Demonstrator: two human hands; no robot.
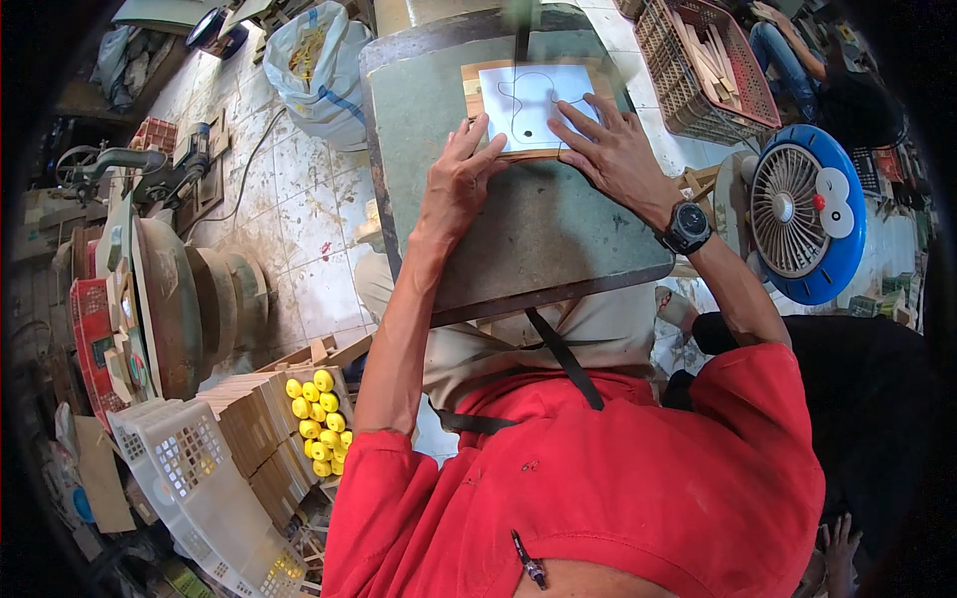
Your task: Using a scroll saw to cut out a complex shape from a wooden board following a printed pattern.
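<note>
A white paper sheet [538, 85] with a curved outline and a dark spot lies on a wooden board [472, 90]. The board rests on the far part of a grey-green machine table [518, 224]. My left hand [464, 164] touches the board's near left corner, its fingers stretched out and slightly bent. My right hand [616, 149], with a black watch [688, 227] on the wrist, lies spread over the right side of the sheet. A thin, blurred dark upright machine part [522, 40] comes down at the sheet's far edge; its lower end is hard to make out.
A white sack [321, 75] stands left of the table, a red crate of wood strips [703, 70] right. A blue fan [809, 214] is close by my right arm. Yellow round pieces [319, 419] and stacked wood [261, 439] lie lower left. Another person [783, 55] sits upper right.
</note>
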